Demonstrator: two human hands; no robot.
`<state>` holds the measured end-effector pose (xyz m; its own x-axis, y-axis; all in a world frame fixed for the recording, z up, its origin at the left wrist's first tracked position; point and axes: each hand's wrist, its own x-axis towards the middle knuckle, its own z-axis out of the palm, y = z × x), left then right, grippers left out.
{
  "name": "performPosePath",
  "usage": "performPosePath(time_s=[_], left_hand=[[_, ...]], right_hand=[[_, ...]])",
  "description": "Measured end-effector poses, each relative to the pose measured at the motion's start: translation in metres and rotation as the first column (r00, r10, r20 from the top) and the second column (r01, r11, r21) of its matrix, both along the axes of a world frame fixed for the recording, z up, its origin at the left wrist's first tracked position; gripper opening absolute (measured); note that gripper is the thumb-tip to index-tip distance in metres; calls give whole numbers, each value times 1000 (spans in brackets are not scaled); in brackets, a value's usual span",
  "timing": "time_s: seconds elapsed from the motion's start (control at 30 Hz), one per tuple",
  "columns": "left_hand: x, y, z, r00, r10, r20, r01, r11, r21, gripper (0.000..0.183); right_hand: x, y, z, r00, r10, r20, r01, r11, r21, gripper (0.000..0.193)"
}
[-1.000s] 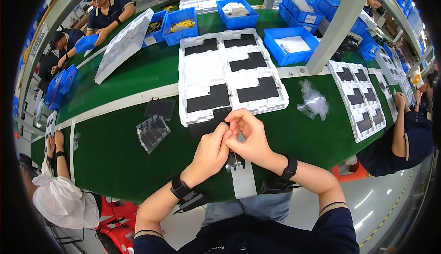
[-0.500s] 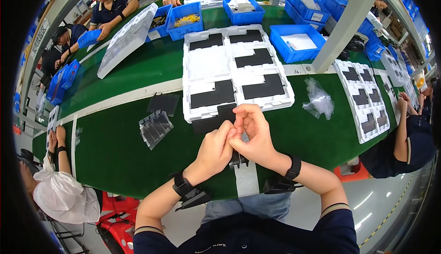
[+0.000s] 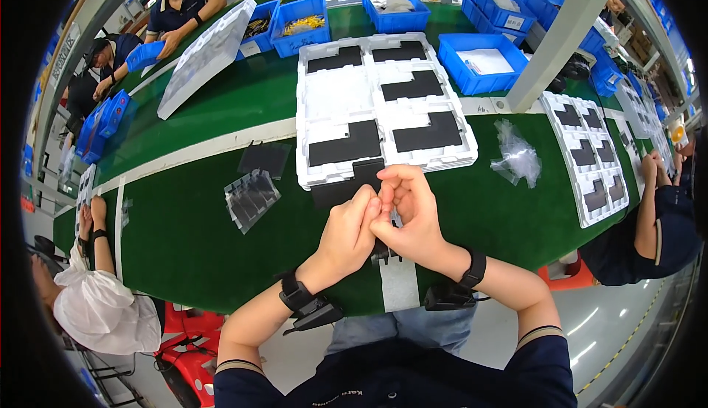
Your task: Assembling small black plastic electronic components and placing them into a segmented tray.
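A flat black L-shaped piece (image 3: 333, 192) is at the near edge of a white moulded tray (image 3: 435, 163), its raised arm overlapping the rim. My left hand (image 3: 345, 232) is closed on the piece's near edge, thumb and fingers pinched. Against its fingertips rests my right hand (image 3: 407, 212), its fingers curled and its thumb pressed inward; whatever lies between them is hidden. Several similar black pieces (image 3: 343, 142) lie in the tray's compartments. Beneath my hands, a small dark fixture (image 3: 383, 253) partly shows on a whitish strip (image 3: 400, 286).
Clear film strips with dark patches (image 3: 252, 200) lie left on the green table (image 3: 192, 260), crumpled clear plastic (image 3: 516, 156) right. Blue bins (image 3: 479, 76) line the far side, near a leaning white panel (image 3: 206, 57) and a slanted post (image 3: 568, 35). Co-workers sit around.
My hands stay joined at the piece with nearly the same grip. The view has shifted slightly. Across the table, a co-worker's hands have moved.
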<state>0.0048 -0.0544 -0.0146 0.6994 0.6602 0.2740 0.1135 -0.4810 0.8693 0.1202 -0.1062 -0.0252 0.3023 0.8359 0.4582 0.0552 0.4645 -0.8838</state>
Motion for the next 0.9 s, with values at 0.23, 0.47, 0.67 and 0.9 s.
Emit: performPosePath(time_s=[0.23,0.47,0.67,0.9], left_hand=[[0,4,2,994,26,103,-17,996,-85,21],[-1,9,5,990,50,135,-27,985,-171,25],[-3,8,10,997,52,58,-48,997,-66,18],[0,5,12,1000,13,-26,-12,998,59,10]], right_hand=[[3,3,0,1000,-6,13,5,998,63,41],[11,3,8,970,-128,206,118,991,58,39],[14,4,7,992,-31,122,35,999,-27,40],[20,3,8,992,114,-55,-118,991,-67,43]])
